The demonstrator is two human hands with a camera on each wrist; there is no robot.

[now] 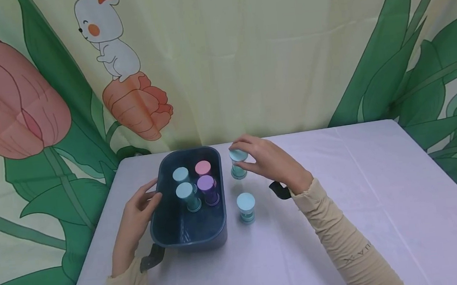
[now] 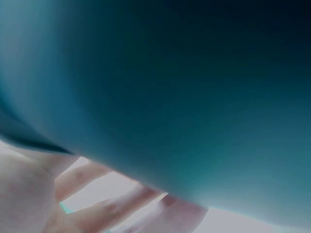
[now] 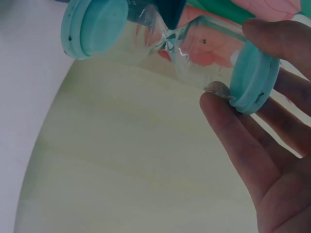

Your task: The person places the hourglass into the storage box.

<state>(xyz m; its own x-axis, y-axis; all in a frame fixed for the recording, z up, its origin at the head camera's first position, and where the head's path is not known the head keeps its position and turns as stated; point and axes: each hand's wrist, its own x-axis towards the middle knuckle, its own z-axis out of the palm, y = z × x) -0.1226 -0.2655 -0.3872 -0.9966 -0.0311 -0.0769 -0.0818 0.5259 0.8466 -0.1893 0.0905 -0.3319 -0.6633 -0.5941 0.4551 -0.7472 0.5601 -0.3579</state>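
My right hand [image 1: 269, 159] pinches a sand timer [image 1: 238, 171] by its light-blue upper cap, just right of the dark blue bin [image 1: 197, 242]. The right wrist view shows this timer's clear, narrow-waisted body [image 3: 194, 53] between two teal caps. Whether its base touches the table, I cannot tell. Nearer me, another light-blue sand timer [image 1: 246, 207] stands upright on the table. Inside the bin stand two light-blue-capped timers [image 1: 185, 191], a pink-capped one [image 1: 202, 168] and a purple one [image 1: 207, 188]. My left hand [image 1: 136, 215] rests against the bin's left side, its fingers fairly straight.
A white cloth covers the table [image 1: 343, 223]. Behind the table's far edge hangs a curtain [image 1: 245, 58] printed with tulips, leaves and a rabbit on a carrot. Dark straps [image 1: 279, 190] sit at both wrists.
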